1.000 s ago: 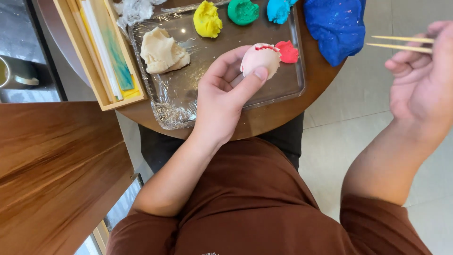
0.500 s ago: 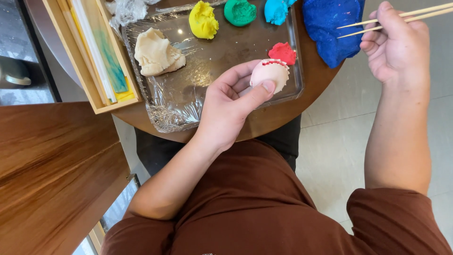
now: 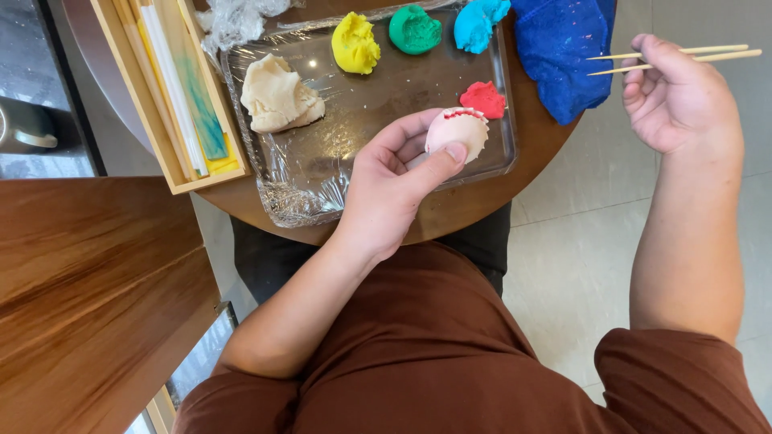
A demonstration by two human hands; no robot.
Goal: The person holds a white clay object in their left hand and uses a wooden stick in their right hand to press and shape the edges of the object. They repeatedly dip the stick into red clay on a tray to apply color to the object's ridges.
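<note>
Left hand: the left hand [image 3: 394,181] sits at the centre of the frame, fingers and thumb closed around a pale pink dough ball [image 3: 457,133] with a thin red rim along its top edge.
Right hand: the right hand [image 3: 679,100], at the upper right, is curled loosely round two thin wooden sticks [image 3: 675,56] whose tips point off to the right.
What has changed: half a second ago the right hand was higher, at the top edge near the blue cloth [image 3: 563,56]; now it has dropped and drawn back over the floor. The dough ball has kept its place above the tray's near right edge.
What that suggests: the sticks are held away from the dough, not working it.
Surroundings: a film-lined tray [image 3: 322,189] on the round tabletop [image 3: 474,213] carries cream [image 3: 277,96], yellow [image 3: 355,44], green [image 3: 414,30], light blue [image 3: 478,22] and red [image 3: 482,99] lumps.
Hard to make out: the ball's underside is hidden by fingers; the wooden box [image 3: 173,96] at the upper left is cut off by the frame.
</note>
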